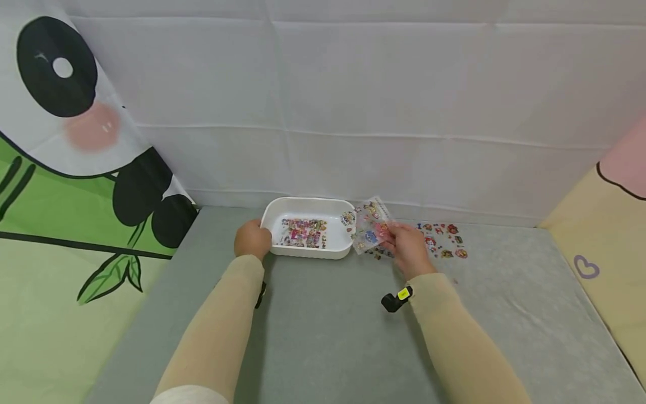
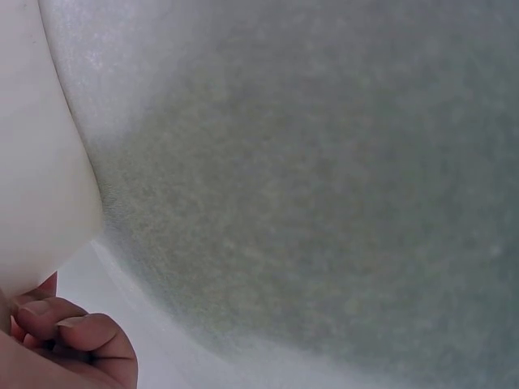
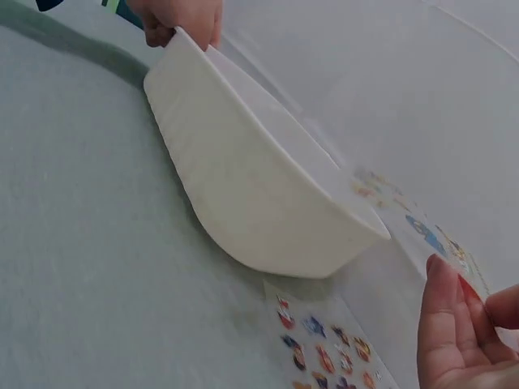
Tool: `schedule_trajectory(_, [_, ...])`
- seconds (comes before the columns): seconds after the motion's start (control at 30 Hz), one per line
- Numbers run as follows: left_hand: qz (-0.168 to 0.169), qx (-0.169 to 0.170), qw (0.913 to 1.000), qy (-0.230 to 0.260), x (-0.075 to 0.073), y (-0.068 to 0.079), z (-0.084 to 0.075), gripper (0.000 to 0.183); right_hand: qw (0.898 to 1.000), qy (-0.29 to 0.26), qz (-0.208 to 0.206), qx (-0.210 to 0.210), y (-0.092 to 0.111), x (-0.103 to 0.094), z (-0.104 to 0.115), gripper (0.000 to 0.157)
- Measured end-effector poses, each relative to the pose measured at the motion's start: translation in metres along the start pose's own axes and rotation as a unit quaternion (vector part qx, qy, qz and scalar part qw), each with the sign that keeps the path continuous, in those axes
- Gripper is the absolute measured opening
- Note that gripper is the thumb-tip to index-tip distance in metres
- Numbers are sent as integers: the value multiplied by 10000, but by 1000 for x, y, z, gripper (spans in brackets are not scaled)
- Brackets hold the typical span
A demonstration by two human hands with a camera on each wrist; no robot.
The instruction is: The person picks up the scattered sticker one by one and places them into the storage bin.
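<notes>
My left hand [image 1: 252, 240] grips the left end of a white plastic tray [image 1: 309, 253], fingers curled at its rim. In the left wrist view that hand's fingers [image 2: 97, 336] bend close against the white wall. Sticker sheets [image 1: 304, 232] with small colourful figures lie inside the tray. My right hand [image 1: 411, 249] pinches a clear sticker sheet [image 1: 370, 224] between thumb and fingers, tilted up beside the tray's right end. Its left part overlaps the tray's right rim in the head view. Beneath and beyond this hand, another clear sticker sheet [image 1: 446, 241] lies on the table.
A grey cloth covers the table [image 1: 323, 325]. Right behind the tray rises a white fabric backdrop [image 1: 363, 112]. Printed cartoon cloths hang at the left and right sides.
</notes>
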State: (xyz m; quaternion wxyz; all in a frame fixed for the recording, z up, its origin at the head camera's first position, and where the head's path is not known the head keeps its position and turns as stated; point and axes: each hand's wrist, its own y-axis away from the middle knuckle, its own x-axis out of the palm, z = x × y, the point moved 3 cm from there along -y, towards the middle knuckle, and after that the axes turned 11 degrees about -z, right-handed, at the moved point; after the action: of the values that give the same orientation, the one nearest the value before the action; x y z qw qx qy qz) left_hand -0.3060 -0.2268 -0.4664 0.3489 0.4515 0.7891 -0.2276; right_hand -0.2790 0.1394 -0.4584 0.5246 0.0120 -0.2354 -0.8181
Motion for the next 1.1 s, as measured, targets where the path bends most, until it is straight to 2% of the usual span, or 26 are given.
schedule_trajectory(0.17, [9, 53, 10000, 7, 0, -1, 1, 45, 9983, 209, -218, -495, 6, 20, -3, 28])
schedule_trajectory(0.3, [-25, 75, 10000, -8, 0, -3, 2, 44, 9971, 215, -288, -664, 8, 36, -6, 28])
schedule_trajectory(0.47, [-12, 95, 10000, 16, 1, -4, 3, 44, 9974, 197, -288, -632, 10, 53, -10, 27])
schedule_trajectory(0.73, [23, 89, 10000, -9, 5, -5, 6, 44, 9949, 717, -378, -597, 15, 69, -16, 29])
schedule_trajectory(1.0, [81, -13, 10000, -4, 4, -5, 4, 46, 9960, 465, -163, -748, 20, 86, -19, 28])
schedule_trajectory(1.1, [78, -21, 10000, -28, 4, -4, 4, 46, 9949, 557, -71, -833, 23, 91, -20, 26])
